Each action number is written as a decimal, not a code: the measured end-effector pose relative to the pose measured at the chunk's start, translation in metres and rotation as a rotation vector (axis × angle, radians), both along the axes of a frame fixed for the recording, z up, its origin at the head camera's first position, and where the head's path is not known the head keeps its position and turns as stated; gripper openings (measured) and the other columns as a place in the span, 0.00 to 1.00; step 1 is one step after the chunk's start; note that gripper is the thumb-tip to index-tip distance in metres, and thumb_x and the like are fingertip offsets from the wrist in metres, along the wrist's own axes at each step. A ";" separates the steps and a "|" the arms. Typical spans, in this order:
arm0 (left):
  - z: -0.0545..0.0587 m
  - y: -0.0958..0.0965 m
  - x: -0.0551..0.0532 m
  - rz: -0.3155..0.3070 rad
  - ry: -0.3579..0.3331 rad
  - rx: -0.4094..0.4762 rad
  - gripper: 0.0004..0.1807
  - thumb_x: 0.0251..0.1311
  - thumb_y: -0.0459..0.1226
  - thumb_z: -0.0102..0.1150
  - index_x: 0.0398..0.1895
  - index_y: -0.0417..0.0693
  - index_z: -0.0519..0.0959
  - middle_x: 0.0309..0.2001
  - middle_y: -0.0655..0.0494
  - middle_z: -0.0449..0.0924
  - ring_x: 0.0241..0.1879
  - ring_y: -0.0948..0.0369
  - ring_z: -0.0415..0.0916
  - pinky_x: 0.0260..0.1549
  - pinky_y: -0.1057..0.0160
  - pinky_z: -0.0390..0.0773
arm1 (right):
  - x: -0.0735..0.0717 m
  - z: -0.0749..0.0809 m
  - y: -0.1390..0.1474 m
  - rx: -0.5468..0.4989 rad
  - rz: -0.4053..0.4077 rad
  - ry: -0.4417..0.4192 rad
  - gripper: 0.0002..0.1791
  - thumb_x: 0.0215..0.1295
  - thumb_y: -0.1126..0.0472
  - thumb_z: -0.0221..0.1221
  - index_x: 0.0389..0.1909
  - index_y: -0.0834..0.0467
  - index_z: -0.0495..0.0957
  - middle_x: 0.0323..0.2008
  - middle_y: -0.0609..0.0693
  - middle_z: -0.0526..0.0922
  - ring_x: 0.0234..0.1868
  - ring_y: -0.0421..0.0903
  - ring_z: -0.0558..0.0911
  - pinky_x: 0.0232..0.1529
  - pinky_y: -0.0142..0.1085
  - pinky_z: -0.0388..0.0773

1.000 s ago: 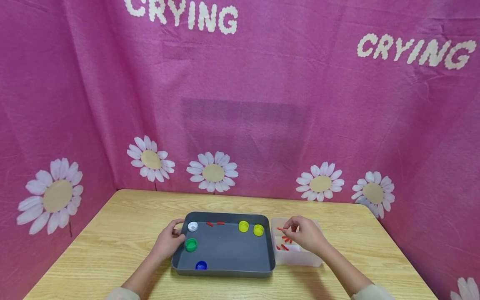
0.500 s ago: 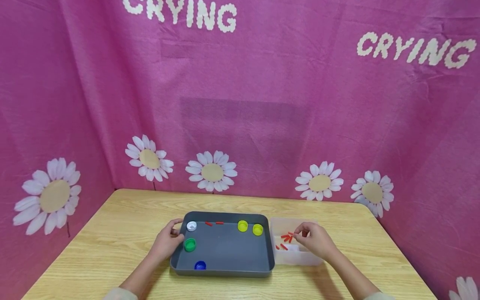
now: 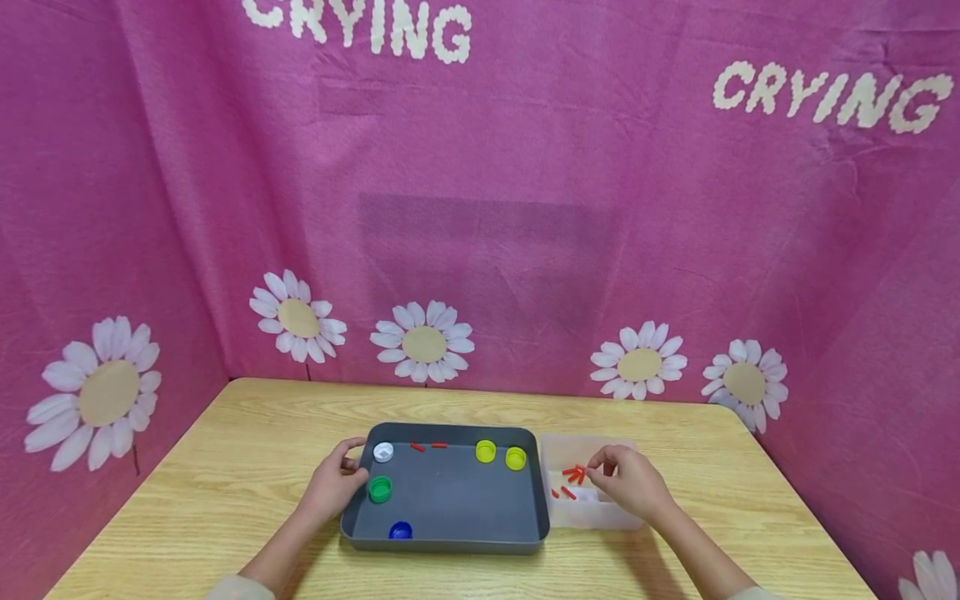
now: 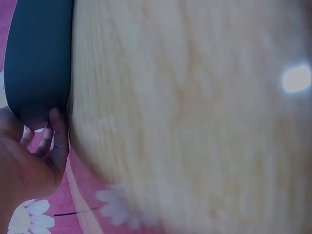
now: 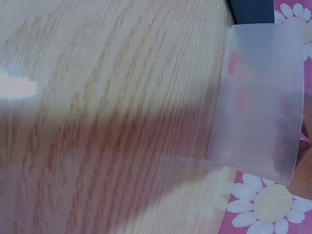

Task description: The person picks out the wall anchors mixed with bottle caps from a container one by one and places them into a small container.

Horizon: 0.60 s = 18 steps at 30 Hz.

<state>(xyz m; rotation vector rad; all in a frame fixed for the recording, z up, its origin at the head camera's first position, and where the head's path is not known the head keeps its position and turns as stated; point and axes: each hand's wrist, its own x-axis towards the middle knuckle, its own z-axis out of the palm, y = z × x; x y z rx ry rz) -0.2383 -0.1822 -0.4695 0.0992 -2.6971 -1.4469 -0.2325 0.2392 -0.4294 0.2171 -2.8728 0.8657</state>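
Observation:
My left hand point(image 3: 333, 482) grips the left side of a dark grey tray point(image 3: 450, 547), its thumb and fingers around the wall; the left wrist view shows that grip at the tray's corner point(image 4: 39, 63). My right hand point(image 3: 628, 479) is over a translucent plastic box point(image 3: 592, 518) and pinches a small red stick point(image 3: 581, 468) between thumb and fingertips. Several more red sticks point(image 3: 568, 493) lie in the box beneath. In the right wrist view the box wall point(image 5: 258, 107) hides most of this hand, and red shapes show blurred through it.
In the tray lie a white cap point(image 3: 383, 452), a green cap point(image 3: 380, 489), a blue cap point(image 3: 401, 531) and two yellow caps point(image 3: 485, 452), plus two red sticks point(image 3: 439, 445) by the back wall. The box stands against the tray's right side on a wooden table point(image 3: 187, 492). A pink flowered cloth point(image 3: 480, 250) hangs behind.
My right hand has shifted right and slightly nearer inside the box with the red stick, stopping beside the other sticks. My left hand stays on the tray.

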 end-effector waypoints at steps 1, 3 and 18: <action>0.000 0.000 0.000 0.000 -0.002 -0.001 0.27 0.53 0.31 0.53 0.61 0.42 0.68 0.36 0.48 0.73 0.39 0.55 0.73 0.36 0.60 0.73 | 0.000 0.000 0.000 0.002 0.000 0.000 0.02 0.55 0.60 0.62 0.27 0.53 0.79 0.21 0.45 0.71 0.23 0.40 0.67 0.23 0.31 0.62; -0.001 0.000 -0.001 0.002 -0.009 -0.002 0.27 0.54 0.31 0.53 0.61 0.43 0.68 0.36 0.49 0.72 0.39 0.55 0.73 0.36 0.61 0.73 | 0.000 -0.001 0.000 0.006 0.001 0.002 0.01 0.55 0.60 0.62 0.27 0.53 0.79 0.20 0.45 0.71 0.23 0.40 0.67 0.23 0.32 0.62; 0.001 0.000 0.000 -0.002 -0.004 -0.005 0.27 0.54 0.31 0.53 0.61 0.42 0.67 0.35 0.49 0.72 0.37 0.56 0.73 0.36 0.61 0.73 | 0.001 0.000 -0.001 0.041 -0.003 0.014 0.03 0.54 0.59 0.63 0.27 0.53 0.79 0.21 0.44 0.71 0.24 0.40 0.67 0.24 0.32 0.62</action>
